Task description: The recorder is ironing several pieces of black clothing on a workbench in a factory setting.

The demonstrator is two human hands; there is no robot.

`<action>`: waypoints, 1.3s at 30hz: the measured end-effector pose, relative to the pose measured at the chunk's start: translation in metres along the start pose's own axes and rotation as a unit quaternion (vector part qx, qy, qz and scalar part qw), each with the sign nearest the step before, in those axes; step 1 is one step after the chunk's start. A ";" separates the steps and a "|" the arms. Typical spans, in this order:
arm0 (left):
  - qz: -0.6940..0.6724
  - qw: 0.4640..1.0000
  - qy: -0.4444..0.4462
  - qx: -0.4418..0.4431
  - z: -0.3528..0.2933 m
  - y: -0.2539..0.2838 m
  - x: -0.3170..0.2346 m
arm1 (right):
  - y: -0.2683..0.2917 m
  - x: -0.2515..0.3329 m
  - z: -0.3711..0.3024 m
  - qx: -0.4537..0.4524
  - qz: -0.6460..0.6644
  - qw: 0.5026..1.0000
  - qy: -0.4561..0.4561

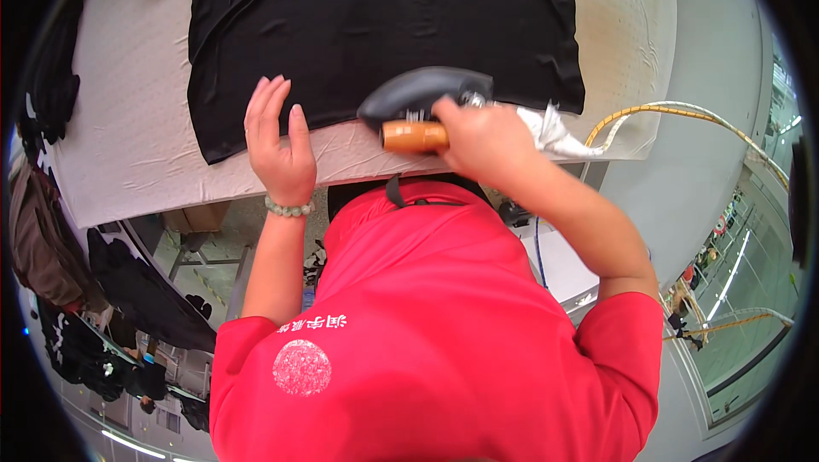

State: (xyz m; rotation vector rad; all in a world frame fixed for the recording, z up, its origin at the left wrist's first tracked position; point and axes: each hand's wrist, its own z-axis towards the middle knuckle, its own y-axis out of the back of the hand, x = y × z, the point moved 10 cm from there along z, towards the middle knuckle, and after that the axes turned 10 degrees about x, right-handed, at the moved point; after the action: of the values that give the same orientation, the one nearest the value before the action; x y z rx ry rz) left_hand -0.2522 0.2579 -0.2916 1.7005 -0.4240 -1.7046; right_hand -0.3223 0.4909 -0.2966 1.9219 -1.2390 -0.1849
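Head camera: the right hand (486,138) is wrapped around the wooden handle (414,136) of a dark iron (418,95), slightly blurred, its fingers curled on the grip. The iron is at the near edge of a black cloth (384,18), right of the cloth's middle, its pointed end toward the left; whether its base presses on the fabric I cannot tell. The left hand (281,146) is spread, holding nothing, its fingers pointing away from the body and its thumb apart from them; it is over the cloth's near edge, left of the iron, and I cannot tell whether it touches the fabric. A bracelet (288,208) of pale beads circles the left wrist. The cloth lies with a few creases on a white padded table (128,121). Behind the right hand is a white wrapping (543,129), from which a yellow hose (653,109) and a white one curve off to the right. The person wears a red shirt (426,334). Dark clothes (149,291) hang down at the left.
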 end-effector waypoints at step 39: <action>-0.460 0.744 0.467 -0.128 -0.094 -0.200 -0.030 | -0.017 -0.117 -0.062 -0.071 0.066 0.992 -0.076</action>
State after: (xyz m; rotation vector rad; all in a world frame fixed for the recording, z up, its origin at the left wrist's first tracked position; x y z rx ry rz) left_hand -0.2104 0.4420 -0.4095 2.4177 1.2409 -1.0574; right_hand -0.3378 0.6232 -0.3026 1.7232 -1.4095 -0.3459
